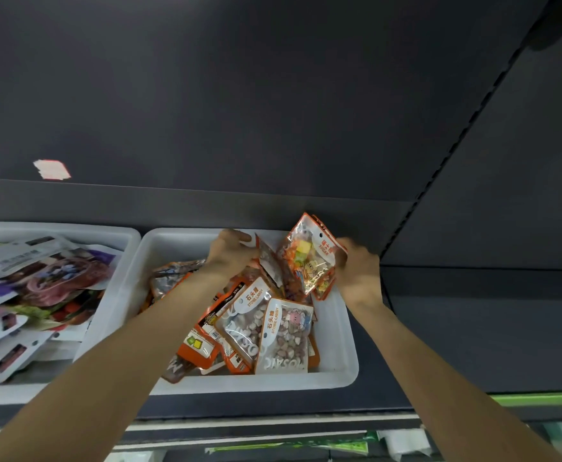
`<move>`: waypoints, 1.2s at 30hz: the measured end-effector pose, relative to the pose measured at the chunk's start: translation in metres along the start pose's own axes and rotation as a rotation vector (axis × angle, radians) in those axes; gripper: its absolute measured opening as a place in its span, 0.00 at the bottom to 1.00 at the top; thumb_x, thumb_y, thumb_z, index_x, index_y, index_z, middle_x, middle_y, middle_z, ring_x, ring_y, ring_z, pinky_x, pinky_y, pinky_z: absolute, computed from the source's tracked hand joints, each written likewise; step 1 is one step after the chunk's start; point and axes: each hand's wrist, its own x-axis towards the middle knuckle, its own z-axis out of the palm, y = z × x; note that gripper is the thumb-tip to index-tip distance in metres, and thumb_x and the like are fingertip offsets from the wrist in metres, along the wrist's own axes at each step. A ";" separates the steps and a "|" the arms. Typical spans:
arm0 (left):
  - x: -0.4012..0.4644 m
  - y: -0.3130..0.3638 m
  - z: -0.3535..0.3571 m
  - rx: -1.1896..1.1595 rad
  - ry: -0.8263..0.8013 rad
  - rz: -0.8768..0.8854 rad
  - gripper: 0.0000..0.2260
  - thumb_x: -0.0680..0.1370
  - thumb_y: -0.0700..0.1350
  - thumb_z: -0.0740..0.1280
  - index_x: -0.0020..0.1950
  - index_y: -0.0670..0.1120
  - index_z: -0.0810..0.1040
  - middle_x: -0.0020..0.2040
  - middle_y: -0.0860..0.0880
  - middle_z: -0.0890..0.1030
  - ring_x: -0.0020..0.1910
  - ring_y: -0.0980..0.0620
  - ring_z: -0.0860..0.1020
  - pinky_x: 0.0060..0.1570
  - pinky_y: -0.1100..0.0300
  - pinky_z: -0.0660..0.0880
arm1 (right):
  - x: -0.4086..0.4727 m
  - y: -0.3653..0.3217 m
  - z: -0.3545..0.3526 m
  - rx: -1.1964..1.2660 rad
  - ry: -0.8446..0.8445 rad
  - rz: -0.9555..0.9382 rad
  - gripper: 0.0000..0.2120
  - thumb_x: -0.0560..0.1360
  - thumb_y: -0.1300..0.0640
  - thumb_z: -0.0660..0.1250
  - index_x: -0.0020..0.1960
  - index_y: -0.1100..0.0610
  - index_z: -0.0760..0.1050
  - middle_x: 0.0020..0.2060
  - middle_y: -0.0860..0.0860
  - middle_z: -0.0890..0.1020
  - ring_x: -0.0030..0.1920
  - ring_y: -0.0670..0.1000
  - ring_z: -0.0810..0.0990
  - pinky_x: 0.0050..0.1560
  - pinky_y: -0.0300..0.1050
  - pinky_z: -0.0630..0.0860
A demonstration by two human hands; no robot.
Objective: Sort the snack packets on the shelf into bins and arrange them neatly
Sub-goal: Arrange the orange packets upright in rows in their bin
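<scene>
A white bin [336, 371] on the dark shelf holds several orange and clear candy packets [283, 335], some marked stone candy. My right hand [356, 271] grips the right edge of a standing orange sugar packet [309, 258] at the bin's back right. My left hand [231, 251] holds the tops of upright packets [268, 261] at the back of the bin, just left of the sugar packet. The fingers of both hands are partly hidden behind the packets.
A second white bin [119, 235] to the left is full of purple, white and red snack packets [39, 278]. The dark shelf back wall [273, 111] rises behind, with a white label [52, 169] on it. A slotted upright [439, 168] runs at the right.
</scene>
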 end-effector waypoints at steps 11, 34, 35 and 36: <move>-0.018 0.015 -0.004 -0.123 -0.120 0.020 0.25 0.74 0.37 0.70 0.65 0.46 0.63 0.46 0.43 0.83 0.43 0.49 0.84 0.51 0.55 0.79 | 0.004 0.001 0.012 0.105 -0.225 -0.042 0.13 0.81 0.60 0.58 0.62 0.59 0.75 0.58 0.55 0.80 0.56 0.53 0.79 0.47 0.36 0.70; -0.018 -0.003 0.009 0.474 -0.223 0.492 0.32 0.78 0.47 0.67 0.78 0.49 0.53 0.77 0.48 0.56 0.75 0.47 0.58 0.71 0.52 0.59 | 0.008 0.000 0.003 0.067 -0.267 -0.039 0.08 0.78 0.60 0.64 0.53 0.62 0.80 0.50 0.55 0.83 0.48 0.52 0.82 0.28 0.27 0.66; -0.017 0.000 0.007 0.564 -0.199 0.568 0.34 0.78 0.49 0.67 0.78 0.49 0.51 0.78 0.49 0.53 0.76 0.48 0.54 0.72 0.50 0.55 | 0.007 -0.002 0.002 0.052 -0.255 -0.080 0.09 0.78 0.60 0.63 0.54 0.62 0.80 0.50 0.55 0.83 0.48 0.52 0.81 0.29 0.26 0.66; -0.016 0.004 0.006 0.661 -0.184 0.654 0.34 0.78 0.50 0.66 0.78 0.49 0.51 0.78 0.50 0.52 0.77 0.48 0.51 0.73 0.50 0.52 | 0.006 -0.005 0.002 0.041 -0.245 -0.131 0.11 0.79 0.60 0.61 0.55 0.61 0.80 0.51 0.55 0.83 0.49 0.52 0.81 0.31 0.25 0.66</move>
